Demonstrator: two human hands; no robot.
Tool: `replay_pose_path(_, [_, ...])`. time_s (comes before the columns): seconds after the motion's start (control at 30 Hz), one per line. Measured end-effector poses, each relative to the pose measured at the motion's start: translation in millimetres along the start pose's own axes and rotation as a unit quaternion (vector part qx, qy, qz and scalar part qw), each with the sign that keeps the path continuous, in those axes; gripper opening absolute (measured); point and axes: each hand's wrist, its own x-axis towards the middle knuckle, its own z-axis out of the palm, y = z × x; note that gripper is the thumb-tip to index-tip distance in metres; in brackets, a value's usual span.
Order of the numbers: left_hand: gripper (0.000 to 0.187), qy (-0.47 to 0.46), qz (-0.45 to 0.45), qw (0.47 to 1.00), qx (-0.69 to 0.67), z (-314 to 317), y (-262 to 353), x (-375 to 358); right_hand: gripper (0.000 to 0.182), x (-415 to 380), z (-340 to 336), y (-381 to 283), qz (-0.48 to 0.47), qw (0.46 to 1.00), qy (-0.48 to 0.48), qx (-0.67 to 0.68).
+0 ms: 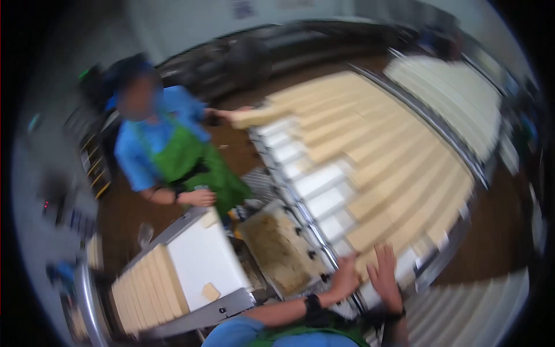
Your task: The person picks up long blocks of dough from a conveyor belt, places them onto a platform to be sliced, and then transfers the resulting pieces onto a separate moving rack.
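Observation:
Long pale-yellow strips [399,173] lie side by side in rows across a wide table with a metal rail [306,214]. At the table's near edge, my left hand [345,279] is beside the end of a strip; its fingers are smeared by motion, so their grip is unclear. Just to its right, my right hand [386,280] is raised over the near strips with its fingers stretched and apart, holding nothing visible. White supports [326,202] show between the rail and the strips.
Across the table stands a person in a green apron [188,156], one hand at a strip's end. Left of me, a white-topped conveyor [202,257] bears upright pale slabs [151,286]. Between it and the table is a soiled bin [277,248]. Another table of whitish strips [445,92] stands back right.

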Motion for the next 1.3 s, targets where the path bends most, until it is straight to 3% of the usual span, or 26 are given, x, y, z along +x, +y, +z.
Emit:
replay_pose_path(0.07, [0.071, -0.005, -0.002, 1.0, -0.017, 2, 4, 2, 0.078, -12, 16, 10, -0.011, 0.999, -0.038, 0.004])
replay_pose_path(0.13, [0.073, -0.039, -0.005, 0.998, -0.046, -11, 14, -1, 0.083, -11, 21, 5, 0.001, 0.996, -0.046, -0.078])
replay_pose_path(0.27, [0.076, -0.014, 0.03, 0.996, -0.084, 2, -13, 15, 0.074, -6, 20, 2, -0.059, 0.983, -0.028, -0.17])
replay_pose_path(0.33, [0.076, -0.082, -0.024, 0.995, -0.058, -19, -12, 11, 0.074, -5, 17, -1, -0.046, 0.98, -0.047, -0.187])
replay_pose_path(0.37, [0.069, -0.08, 0.038, 0.993, -0.075, -38, -25, 8, 0.074, -5, 17, -5, -0.051, 0.979, -0.048, -0.193])
replay_pose_path(0.43, [0.064, 0.078, 0.084, 0.988, -0.1, -83, -41, -5, 0.077, -3, 18, -9, -0.009, 0.976, -0.062, -0.207])
replay_pose_path(0.5, [0.064, 0.161, 0.058, 0.977, -0.128, -135, -72, -14, 0.078, -1, 23, -23, 0.004, 0.972, -0.079, -0.22])
replay_pose_path(0.57, [0.065, 0.296, 0.0, 0.955, 0.029, -175, -110, -33, 0.086, 2, 23, -47, 0.036, 0.967, -0.058, -0.244])
replay_pose_path(0.63, [0.066, 0.363, 0.015, 0.931, 0.008, -227, -147, -64, 0.091, 3, 34, -36, 0.004, 0.956, -0.037, -0.291])
replay_pose_path(0.7, [0.063, 0.446, -0.025, 0.894, 0.032, -265, -180, -109, 0.101, 5, 48, -16, -0.052, 0.923, 0.028, -0.381])
replay_pose_path(0.73, [0.059, 0.498, -0.052, 0.863, 0.068, -280, -205, -132, 0.101, 5, 47, -10, -0.068, 0.919, 0.011, -0.388])
replay_pose_path(0.77, [0.057, 0.551, -0.11, 0.824, 0.071, -292, -222, -159, 0.104, 8, 47, -7, -0.049, 0.903, -0.004, -0.427])
replay_pose_path(0.8, [0.058, 0.609, -0.149, 0.758, 0.182, -304, -229, -186, 0.107, 13, 47, -9, -0.029, 0.885, -0.014, -0.465])
replay_pose_path(0.83, [0.058, 0.624, -0.233, 0.723, 0.181, -312, -245, -213, 0.082, 15, 36, -55, -0.006, 0.857, -0.015, -0.515])
replay_pose_path(0.9, [0.067, 0.652, -0.355, 0.634, 0.216, -320, -268, -256, 0.078, 52, 28, -112, 0.003, 0.881, -0.037, -0.472])
replay_pose_path(0.93, [0.067, 0.651, -0.359, 0.633, 0.213, -321, -278, -270, 0.079, 73, 30, -134, 0.023, 0.904, -0.057, -0.424])
replay_pose_path(1.0, [0.074, 0.652, -0.436, 0.604, 0.141, -326, -298, -293, 0.069, 116, 81, -171, -0.137, 0.963, 0.017, -0.231])
replay_pose_path(1.03, [0.076, 0.663, -0.397, 0.623, 0.121, -329, -307, -302, 0.056, 135, 114, -237, -0.169, 0.979, -0.05, -0.105])
replay_pose_path(1.07, [0.076, 0.662, -0.399, 0.623, 0.119, -332, -311, -305, 0.053, 128, 139, -313, -0.253, 0.965, -0.074, -0.005])
replay_pose_path(1.13, [0.078, 0.656, -0.334, 0.673, 0.076, -337, -317, -308, 0.041, 149, 241, -362, -0.387, 0.911, -0.143, -0.026])
replay_pose_path(1.17, [0.078, 0.655, -0.336, 0.673, 0.072, -341, -314, -307, 0.041, 143, 277, -413, -0.436, 0.878, -0.193, 0.048])
replay_pose_path(1.23, [0.08, 0.637, -0.362, 0.679, 0.05, -351, -300, -308, 0.044, 142, 359, -483, -0.518, 0.801, -0.258, 0.152])
replay_pose_path(1.3, [0.081, 0.632, -0.372, 0.679, 0.034, -351, -300, -307, 0.044, 135, 423, -542, -0.532, 0.789, -0.28, 0.129])
